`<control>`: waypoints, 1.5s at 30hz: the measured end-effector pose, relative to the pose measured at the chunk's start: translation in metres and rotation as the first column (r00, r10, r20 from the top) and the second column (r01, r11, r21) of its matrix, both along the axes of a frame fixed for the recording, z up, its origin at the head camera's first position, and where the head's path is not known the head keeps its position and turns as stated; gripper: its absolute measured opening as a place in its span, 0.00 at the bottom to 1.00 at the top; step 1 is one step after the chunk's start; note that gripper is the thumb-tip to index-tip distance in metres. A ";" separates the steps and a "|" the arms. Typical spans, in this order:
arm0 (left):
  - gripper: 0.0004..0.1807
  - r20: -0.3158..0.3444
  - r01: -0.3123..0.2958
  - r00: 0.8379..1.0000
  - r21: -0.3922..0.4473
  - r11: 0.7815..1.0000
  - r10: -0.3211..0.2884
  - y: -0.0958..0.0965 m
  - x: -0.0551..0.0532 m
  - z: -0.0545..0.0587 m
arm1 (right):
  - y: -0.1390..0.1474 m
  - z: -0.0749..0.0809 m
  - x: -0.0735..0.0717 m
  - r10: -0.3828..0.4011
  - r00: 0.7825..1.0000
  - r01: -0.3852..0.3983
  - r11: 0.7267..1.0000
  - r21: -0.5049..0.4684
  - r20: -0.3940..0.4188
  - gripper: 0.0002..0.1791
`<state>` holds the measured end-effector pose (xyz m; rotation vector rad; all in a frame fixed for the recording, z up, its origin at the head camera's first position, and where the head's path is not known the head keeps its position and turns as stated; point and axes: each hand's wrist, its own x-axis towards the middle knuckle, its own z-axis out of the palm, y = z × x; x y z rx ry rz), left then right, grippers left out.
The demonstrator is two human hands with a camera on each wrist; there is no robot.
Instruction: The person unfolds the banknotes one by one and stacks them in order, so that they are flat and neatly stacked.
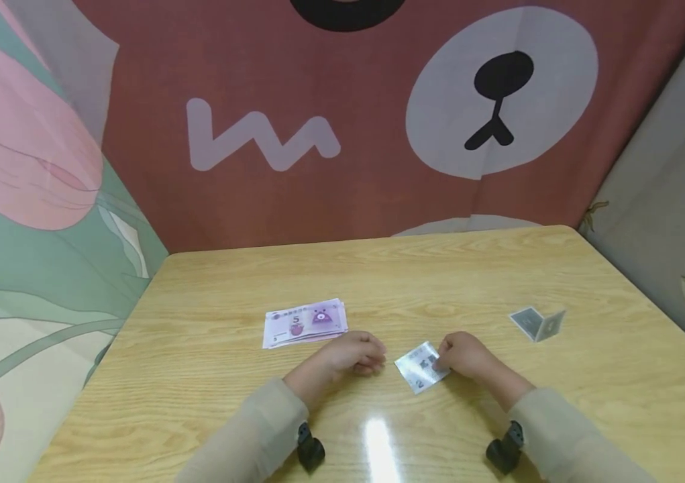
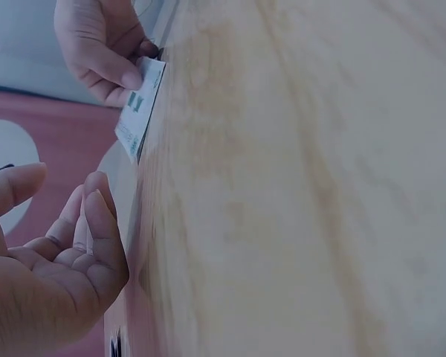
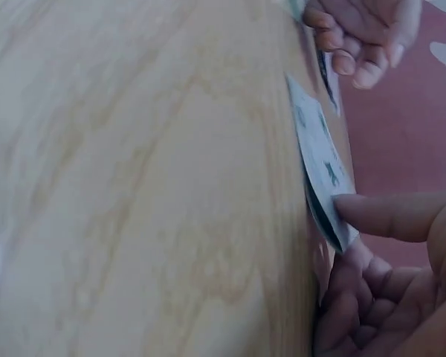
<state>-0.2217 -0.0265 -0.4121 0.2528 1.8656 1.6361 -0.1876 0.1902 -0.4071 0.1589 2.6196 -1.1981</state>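
My right hand (image 1: pixel 465 354) pinches one edge of a pale grey-green play banknote (image 1: pixel 419 367) marked with a 2. In the right wrist view, the thumb lies on top of the banknote (image 3: pixel 321 149) and the fingers are beneath; it looks folded, with a darker layer under the top one. My left hand (image 1: pixel 355 353) hovers just left of the banknote, fingers loosely curled and holding nothing. Just behind the left hand lies a stack of purple play banknotes (image 1: pixel 304 323), the top one showing a 5.
A folded grey-green note (image 1: pixel 537 325) stands partly open farther right on the wooden table (image 1: pixel 227 402). A brown curtain (image 1: pixel 318 201) with a bear print hangs along the table's far edge, and patterned cloth (image 1: pixel 34 282) covers the left side.
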 end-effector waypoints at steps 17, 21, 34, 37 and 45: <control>0.10 0.023 -0.054 0.998 0.017 0.998 0.054 -0.002 -0.003 -0.002 | -0.006 0.005 -0.004 0.006 1.000 -0.002 0.973 -0.229 0.014 0.06; 0.10 0.006 -0.097 0.995 0.058 0.994 0.097 0.000 -0.004 -0.002 | -0.010 0.007 -0.005 -0.001 1.000 -0.002 0.954 -0.299 -0.011 0.06; 0.09 -0.098 -0.197 0.973 0.121 0.973 0.210 0.002 -0.003 0.010 | -0.023 0.009 -0.009 0.036 0.993 -0.091 0.853 -0.513 -0.117 0.12; 0.07 -0.091 -0.231 0.964 0.169 0.958 0.249 0.002 -0.004 0.011 | -0.022 0.002 -0.014 0.064 0.988 -0.135 0.803 -0.580 -0.141 0.17; 0.05 -0.094 -0.233 0.961 0.219 0.947 0.258 0.001 -0.003 0.016 | -0.026 -0.003 -0.020 0.137 0.981 -0.191 0.588 -0.786 -0.136 0.11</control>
